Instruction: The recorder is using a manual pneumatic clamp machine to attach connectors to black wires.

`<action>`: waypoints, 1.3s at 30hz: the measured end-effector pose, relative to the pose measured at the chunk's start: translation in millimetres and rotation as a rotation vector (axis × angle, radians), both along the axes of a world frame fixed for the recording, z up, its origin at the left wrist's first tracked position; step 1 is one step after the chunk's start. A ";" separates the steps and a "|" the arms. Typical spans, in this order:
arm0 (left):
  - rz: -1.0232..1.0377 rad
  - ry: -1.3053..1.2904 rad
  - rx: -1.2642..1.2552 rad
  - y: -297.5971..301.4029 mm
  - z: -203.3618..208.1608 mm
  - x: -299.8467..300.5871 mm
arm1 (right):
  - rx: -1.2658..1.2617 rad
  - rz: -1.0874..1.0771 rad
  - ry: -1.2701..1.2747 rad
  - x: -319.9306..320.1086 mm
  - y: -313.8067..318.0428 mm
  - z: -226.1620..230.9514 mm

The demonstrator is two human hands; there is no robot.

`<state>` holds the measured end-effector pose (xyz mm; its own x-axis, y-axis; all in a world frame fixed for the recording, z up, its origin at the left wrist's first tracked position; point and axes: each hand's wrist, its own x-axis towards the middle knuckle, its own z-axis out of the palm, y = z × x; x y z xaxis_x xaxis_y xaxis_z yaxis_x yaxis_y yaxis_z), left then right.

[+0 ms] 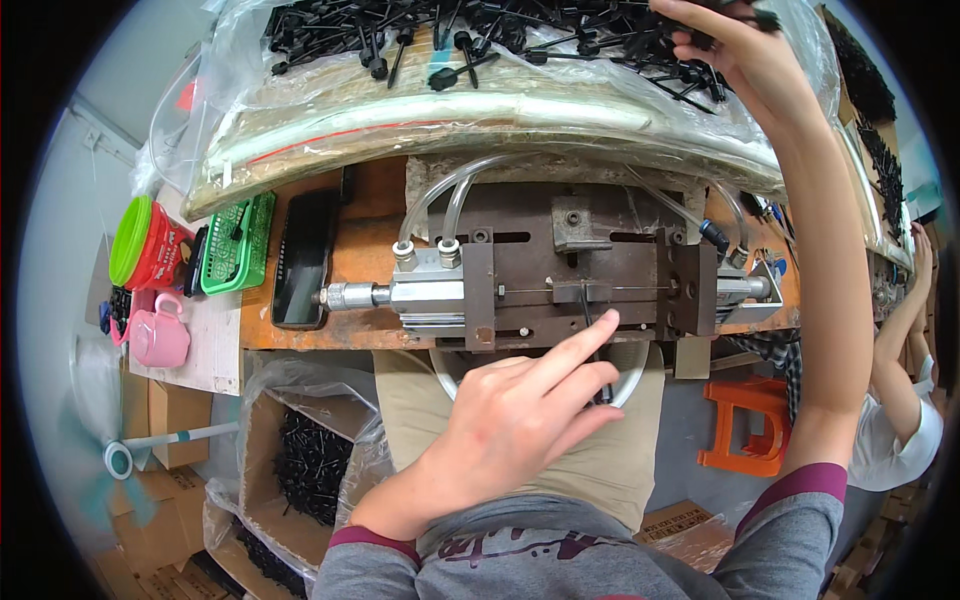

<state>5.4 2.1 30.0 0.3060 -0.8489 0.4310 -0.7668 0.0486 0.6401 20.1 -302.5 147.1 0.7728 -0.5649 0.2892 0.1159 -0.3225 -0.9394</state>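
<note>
— Workbench of orange wood, rusty metal jig bolted on it?

— Yes. Left hand sits just below the jig, forefinger stretched out, other fingers curled around a thin black pin standing under its fingertip.

— And the right hand?

— Raised far above, fingers pinched on black pins in the heap on clear plastic sheeting.
</note>
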 end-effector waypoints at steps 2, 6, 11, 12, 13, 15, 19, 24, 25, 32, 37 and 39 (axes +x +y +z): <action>0.004 0.125 -0.081 -0.2 1.8 3.9 | 0.114 0.004 -0.131 -13.7 14.7 -7.4; 0.135 0.229 -0.310 -10.3 11.4 18.0 | 0.009 0.324 -0.170 -56.8 35.6 -18.4; -0.024 0.898 -0.420 -16.9 21.2 25.1 | 0.410 0.607 -0.128 -94.3 95.4 -66.8; -0.104 0.920 -0.353 -13.8 16.0 29.8 | 0.479 0.617 -0.132 -99.6 103.9 -78.2; -0.111 0.988 -0.215 -5.7 21.0 29.7 | 0.549 0.632 -0.136 -104.3 109.7 -85.1; -0.145 0.905 -0.131 0.5 18.0 32.4 | 0.654 0.633 -0.149 -114.3 118.5 -95.1; -0.046 0.888 -0.223 17.3 13.8 23.9 | 0.735 0.459 -0.199 -129.7 119.2 -110.0; 0.021 0.600 -0.204 26.3 4.7 12.7 | 0.734 0.261 -0.330 -142.6 107.6 -105.3; 0.048 0.546 -0.186 24.4 1.4 10.7 | 0.736 0.220 -0.348 -143.6 107.8 -103.6; 0.130 -0.067 0.003 -1.3 -32.4 -12.8 | 0.683 0.092 -0.352 -139.0 113.3 -112.7; 0.211 -0.372 0.042 -14.9 -37.9 -11.9 | 0.666 0.102 -0.435 -143.0 113.4 -113.5; 0.221 -0.379 0.058 -18.6 -32.5 -10.9 | 0.673 0.166 -0.522 -144.6 110.9 -117.6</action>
